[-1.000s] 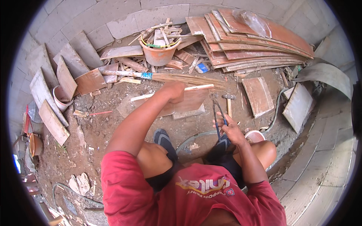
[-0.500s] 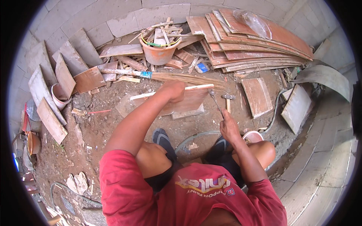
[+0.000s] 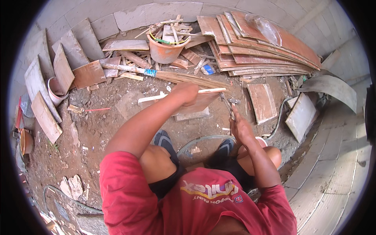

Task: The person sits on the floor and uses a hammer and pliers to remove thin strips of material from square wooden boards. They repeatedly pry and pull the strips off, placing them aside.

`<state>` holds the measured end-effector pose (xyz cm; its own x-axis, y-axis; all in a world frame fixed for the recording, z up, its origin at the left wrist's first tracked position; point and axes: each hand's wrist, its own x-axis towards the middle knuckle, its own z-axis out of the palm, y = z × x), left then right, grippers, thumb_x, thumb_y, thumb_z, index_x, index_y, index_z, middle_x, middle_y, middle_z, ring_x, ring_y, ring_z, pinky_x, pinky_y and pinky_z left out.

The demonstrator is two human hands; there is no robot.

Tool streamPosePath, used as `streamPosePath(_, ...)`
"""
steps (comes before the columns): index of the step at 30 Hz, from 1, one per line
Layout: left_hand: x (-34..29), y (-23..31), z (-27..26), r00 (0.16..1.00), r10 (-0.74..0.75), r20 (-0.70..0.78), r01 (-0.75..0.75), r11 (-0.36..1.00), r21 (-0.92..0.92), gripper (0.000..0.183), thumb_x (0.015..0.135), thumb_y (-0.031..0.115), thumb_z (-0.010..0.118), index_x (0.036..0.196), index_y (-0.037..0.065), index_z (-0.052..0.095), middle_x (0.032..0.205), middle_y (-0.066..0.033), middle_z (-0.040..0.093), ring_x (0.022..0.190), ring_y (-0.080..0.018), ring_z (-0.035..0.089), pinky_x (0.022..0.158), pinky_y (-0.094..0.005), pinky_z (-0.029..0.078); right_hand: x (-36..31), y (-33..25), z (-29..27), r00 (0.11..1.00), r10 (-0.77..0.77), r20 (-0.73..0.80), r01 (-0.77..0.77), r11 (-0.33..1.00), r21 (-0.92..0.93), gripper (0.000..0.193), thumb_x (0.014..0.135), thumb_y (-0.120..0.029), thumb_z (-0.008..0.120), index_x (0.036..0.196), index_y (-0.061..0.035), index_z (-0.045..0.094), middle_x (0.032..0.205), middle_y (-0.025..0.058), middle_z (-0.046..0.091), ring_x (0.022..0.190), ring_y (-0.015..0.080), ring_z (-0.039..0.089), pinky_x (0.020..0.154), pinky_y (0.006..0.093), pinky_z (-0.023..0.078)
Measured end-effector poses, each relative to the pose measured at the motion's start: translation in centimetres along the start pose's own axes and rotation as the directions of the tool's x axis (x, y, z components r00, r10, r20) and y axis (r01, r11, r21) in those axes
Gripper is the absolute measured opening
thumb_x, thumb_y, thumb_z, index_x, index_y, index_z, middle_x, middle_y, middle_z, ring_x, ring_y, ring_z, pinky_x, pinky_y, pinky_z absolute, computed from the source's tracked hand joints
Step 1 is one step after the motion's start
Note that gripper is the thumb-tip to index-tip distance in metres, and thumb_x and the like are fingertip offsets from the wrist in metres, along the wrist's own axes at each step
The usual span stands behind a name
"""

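Left hand one board, right hand one pliers

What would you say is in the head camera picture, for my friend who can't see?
A squatting person in a red shirt holds a thin wooden strip with the left hand and a hammer in the right hand, over dirt ground littered with wood scraps, boards and an orange bucket.

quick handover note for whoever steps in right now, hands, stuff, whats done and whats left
Left hand: gripping a reddish board piece and the pale wooden strip lying across it.
Right hand: closed on a hammer, head raised by the strip's right end.
Around: broom beyond the board, orange bucket of scraps, stacked boards far right.
Done: strip laid on the board.
Left: fastening it looks unfinished; no nail is clear to see.
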<state>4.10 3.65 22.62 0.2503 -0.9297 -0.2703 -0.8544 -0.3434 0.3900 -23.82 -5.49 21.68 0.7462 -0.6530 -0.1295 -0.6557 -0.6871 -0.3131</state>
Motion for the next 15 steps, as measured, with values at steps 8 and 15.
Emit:
streamPosePath(8, -1.5, 0.7, 0.3, 1.0, 0.001, 0.001, -0.001, 1.0, 0.011, 0.027, 0.084, 0.005, 0.053, 0.105, 0.0, 0.069, 0.111, -0.0232, 0.067, 0.103, -0.0382, 0.066, 0.088, -0.0446, 0.053, 2.1, 1.1, -7.2, 0.947, -0.171, 0.271, 0.265, 0.892, -0.365, 0.069, 0.082, 0.003, 0.046, 0.148, -0.0135, 0.038, 0.097, 0.0231, 0.066, 0.087, 0.0374, 0.067, 0.077, 0.0478, 0.054)
streamPosePath(15, -0.4, -0.3, 2.2, 0.999, 0.032, -0.008, -0.032, 0.999, 0.044, 0.03, 0.081, 0.009, 0.057, 0.108, 0.006, 0.069, 0.105, -0.0198, 0.069, 0.101, -0.0375, 0.065, 0.088, -0.0464, 0.051, 5.0, 0.1, -14.0, 0.87, -0.159, 0.468, 0.426, 0.719, -0.548, 0.055, 0.086, -0.008, 0.055, 0.14, -0.0161, 0.05, 0.095, 0.0179, 0.068, 0.081, 0.0399, 0.066, 0.074, 0.0471, 0.054)
